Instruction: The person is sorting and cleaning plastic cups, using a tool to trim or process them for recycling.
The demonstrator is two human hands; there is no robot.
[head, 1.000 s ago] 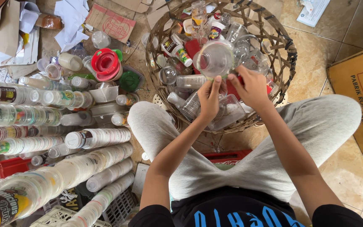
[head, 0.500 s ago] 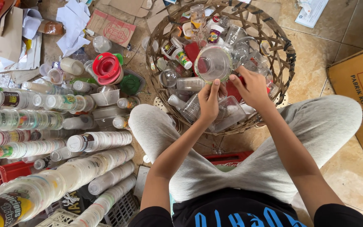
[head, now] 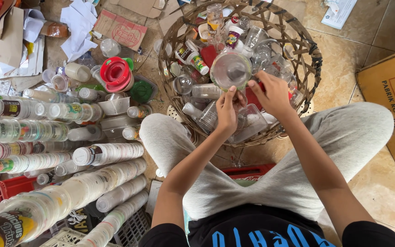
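Both hands stay at the basket: left hand and right hand pinch a clear cup; fingertips partly hidden. Red-white labelled bottle lies beside.

- A sorting spot for plastic waste, set up on the floor of a home or small yard rather than in a factory.
- The tan tiled floor serves as the workplace; the person sits on it cross-legged.
- Far ahead, a woven basket holds mixed clear cups and small bottles.
- On the left, long nested cup stacks lie in rows.
- Torn cardboard and paper scraps litter the far left.
- A flattened cardboard box lies at right.
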